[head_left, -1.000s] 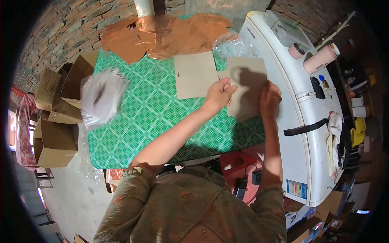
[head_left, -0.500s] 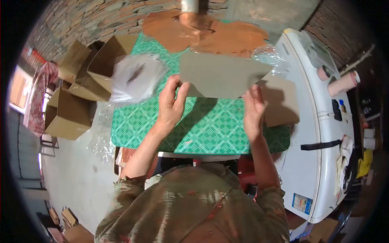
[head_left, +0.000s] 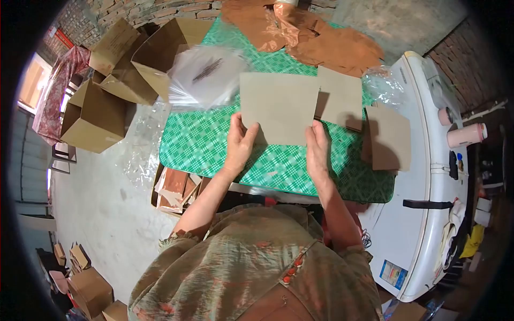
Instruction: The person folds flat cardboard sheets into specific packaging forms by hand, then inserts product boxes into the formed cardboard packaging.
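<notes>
A plain beige cardboard sheet (head_left: 278, 107) is held over the green checked tablecloth (head_left: 203, 144). My left hand (head_left: 241, 142) grips its lower left edge, thumb in front. At the lower right edge my right hand (head_left: 317, 150) pinches the same sheet. Just behind and to the right lies another beige stack (head_left: 340, 93), and a further stack of cardboard pieces (head_left: 392, 136) rests at the table's right side. A pile of clear plastic bags (head_left: 206, 77) with a dark mark lies left of the sheet.
Orange-brown sheeting (head_left: 332, 45) covers the table's far end. Open cardboard boxes (head_left: 96, 117) stand at the left. A white appliance (head_left: 423, 214) lies along the right, bearing a pink bottle (head_left: 467, 136). Below the table's front edge is a box of scraps (head_left: 174, 187).
The held sheet has turned to face the camera more fully and sits closer to me. My hands are nearer each other. The view has shifted, and a stack behind the sheet now shows.
</notes>
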`<state>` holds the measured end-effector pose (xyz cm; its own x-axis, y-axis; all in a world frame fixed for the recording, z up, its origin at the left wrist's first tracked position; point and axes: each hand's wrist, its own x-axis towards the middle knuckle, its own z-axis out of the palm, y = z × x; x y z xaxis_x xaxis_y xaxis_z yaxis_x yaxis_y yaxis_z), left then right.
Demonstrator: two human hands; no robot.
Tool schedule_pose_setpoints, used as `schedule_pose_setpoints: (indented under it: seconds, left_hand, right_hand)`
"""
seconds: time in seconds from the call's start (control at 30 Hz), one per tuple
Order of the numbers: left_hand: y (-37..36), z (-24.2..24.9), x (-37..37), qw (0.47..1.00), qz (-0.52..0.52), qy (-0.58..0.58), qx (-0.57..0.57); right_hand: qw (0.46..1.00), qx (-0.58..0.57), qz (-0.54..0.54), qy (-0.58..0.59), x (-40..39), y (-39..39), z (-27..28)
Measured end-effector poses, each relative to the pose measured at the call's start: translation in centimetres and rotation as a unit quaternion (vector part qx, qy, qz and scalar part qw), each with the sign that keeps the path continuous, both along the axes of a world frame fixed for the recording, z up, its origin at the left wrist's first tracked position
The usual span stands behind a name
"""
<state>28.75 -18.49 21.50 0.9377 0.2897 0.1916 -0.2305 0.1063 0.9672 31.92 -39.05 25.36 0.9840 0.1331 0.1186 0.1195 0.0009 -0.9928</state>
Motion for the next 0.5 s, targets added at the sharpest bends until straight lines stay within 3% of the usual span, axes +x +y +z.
schedule_pose_setpoints:
  seconds: [0.1,0.13,0.17,0.43,0.47,0.5]
  left_hand:
    - [0.2,2.9,-0.3,0.991,-0.047,0.029,-0.12]
    - [0.5,4.3,-0.8,0.968,-0.102,0.088,-0.212]
    - [1.2,4.1,-0.8,0.963,-0.129,0.127,-0.2]
    - [1.1,3.9,-0.9,0.967,-0.162,0.117,-0.156]
    - [1.1,4.1,-0.9,0.968,-0.174,0.113,-0.142]
    - [1.0,4.1,-1.0,0.972,-0.172,0.111,-0.115]
  right_hand:
    - [0.999,-0.042,-0.015,-0.002,0.0,-0.6,0.3]
    - [0.999,-0.048,-0.018,-0.005,-0.1,-0.7,0.3]
    - [0.999,-0.042,-0.013,-0.01,-0.3,-0.7,0.5]
    - [0.995,-0.089,0.04,-0.021,0.5,-2.6,2.0]
    - [0.998,-0.037,0.043,-0.015,0.8,-2.3,2.2]
    - [0.998,-0.054,0.04,-0.012,1.1,-2.4,2.2]
